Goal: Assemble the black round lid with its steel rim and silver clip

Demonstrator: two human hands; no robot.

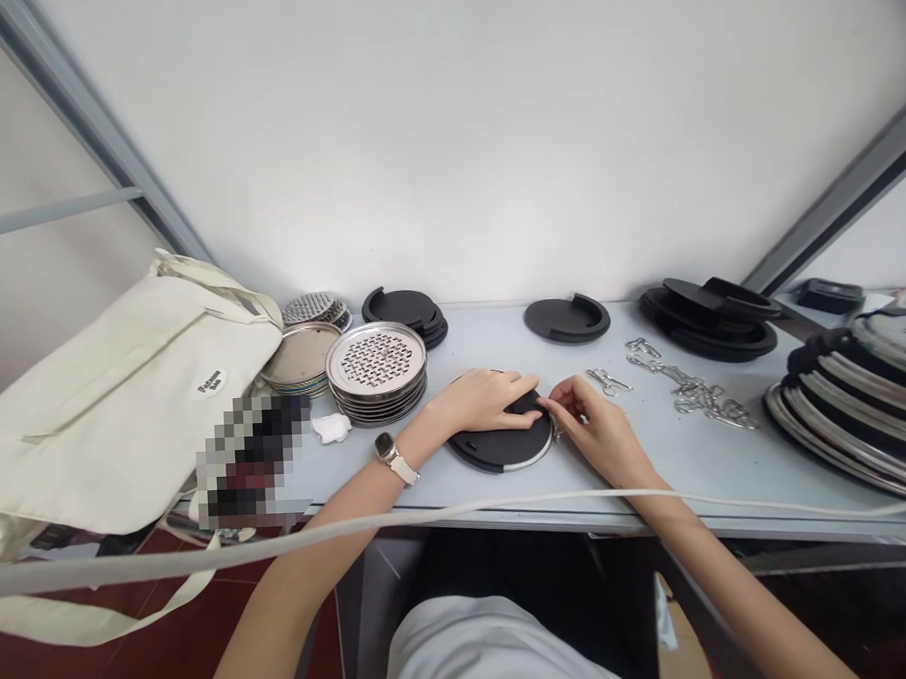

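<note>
A round black disc (495, 448) lies flat on the table, with a silvery rim showing along its lower right edge. My left hand (490, 400), a watch on its wrist, rests on top of this disc with its fingers stretched out and apart. At the disc's right edge, the thumb and fingers of my right hand (588, 419) are pinched together. A small bit of metal shows just under them, but what the fingertips hold is hidden. Right of this hand lie small metal clips (609, 381) and a loose heap of similar clips (707, 400).
Stacked perforated metal plates (377, 368) and plain round plates (302, 358) stand left. Black discs (567, 319) sit at the back, more black pieces (711, 318) behind right. A large stack (854, 412) fills the right. A cream bag (125, 394) lies left; a white cable (490, 503) crosses in front.
</note>
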